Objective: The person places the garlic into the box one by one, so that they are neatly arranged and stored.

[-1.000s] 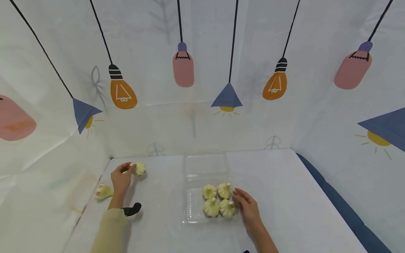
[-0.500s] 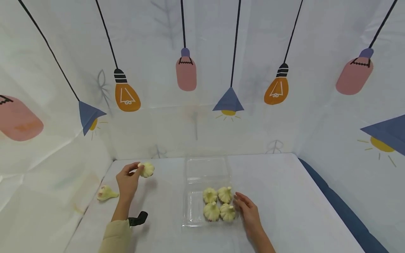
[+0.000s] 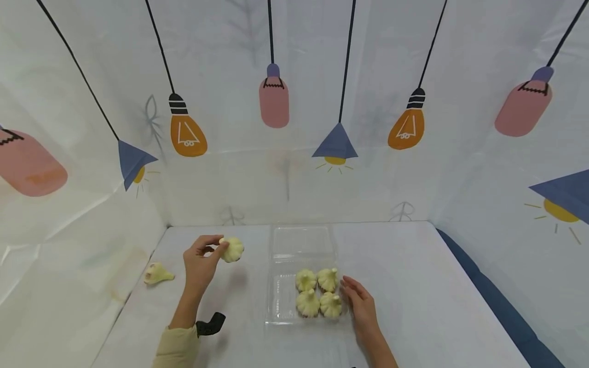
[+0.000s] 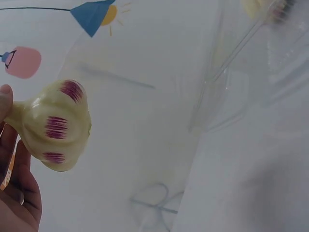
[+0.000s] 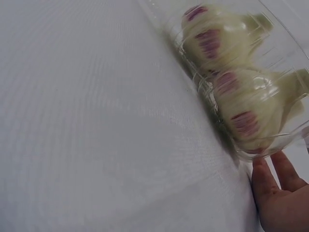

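Observation:
My left hand (image 3: 201,263) pinches a garlic bulb (image 3: 232,249) by its stem, held above the table left of the box. In the left wrist view the bulb (image 4: 58,125) shows purple streaks on pale yellow. A clear plastic box (image 3: 279,301) lies with its lid (image 3: 301,240) folded back. Several garlic bulbs (image 3: 307,303) fill its right half in two rows. My right hand (image 3: 363,306) rests at the box's right side with fingers extended. In the right wrist view its fingertips (image 5: 260,166) touch the clear wall, close to a bulb (image 5: 251,106) inside.
Another garlic bulb (image 3: 158,274) lies on the white table (image 3: 414,286) near its left edge. White sheets printed with lamps (image 3: 335,140) hang around the table. A blue cloth (image 3: 488,291) runs along the right edge.
My left hand has lifted the garlic bulb and carried it to the right, nearer the box. The right hand stays beside the box. The head view has shifted slightly.

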Demonstrator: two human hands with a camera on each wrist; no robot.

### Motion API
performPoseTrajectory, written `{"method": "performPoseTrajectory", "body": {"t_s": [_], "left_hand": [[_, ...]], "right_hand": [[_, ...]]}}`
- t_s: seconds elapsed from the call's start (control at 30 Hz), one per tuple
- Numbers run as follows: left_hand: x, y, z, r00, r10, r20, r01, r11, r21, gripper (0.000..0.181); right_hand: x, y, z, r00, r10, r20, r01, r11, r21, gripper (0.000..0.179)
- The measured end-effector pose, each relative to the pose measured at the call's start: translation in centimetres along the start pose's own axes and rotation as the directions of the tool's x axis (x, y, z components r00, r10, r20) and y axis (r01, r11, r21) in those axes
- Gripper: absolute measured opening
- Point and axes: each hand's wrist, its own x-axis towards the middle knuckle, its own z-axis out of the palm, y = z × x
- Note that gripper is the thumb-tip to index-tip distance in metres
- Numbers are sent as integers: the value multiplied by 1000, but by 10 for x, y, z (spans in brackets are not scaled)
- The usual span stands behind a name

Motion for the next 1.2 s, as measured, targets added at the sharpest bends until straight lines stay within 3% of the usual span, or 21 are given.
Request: {"method": "performPoseTrajectory", "body": {"t_s": [0.37, 0.5, 0.63, 0.97, 1.2], "left_hand": [[-17, 12, 15, 993, 14, 117, -13, 1000, -7, 20], [-19, 31, 22, 987, 46, 154, -45, 999, -12, 19], [-22, 50, 29, 981, 26, 191, -29, 1000, 11, 17], [-33, 46, 48, 970, 10, 242, 0, 999, -43, 17], [-39, 47, 59, 965, -8, 264, 17, 999, -33, 18]], "right_hand": [[0, -1, 3, 1000, -5, -23, 5, 1000, 2, 37], [0, -1, 2, 1000, -6, -19, 6, 1000, 0, 37], [0, 0, 2, 1000, -15, -20, 15, 1000, -2, 37], [-1, -1, 3, 1000, -5, -17, 5, 1000, 12, 38], [-2, -1, 1, 1000, -7, -14, 7, 1000, 24, 38]]}}
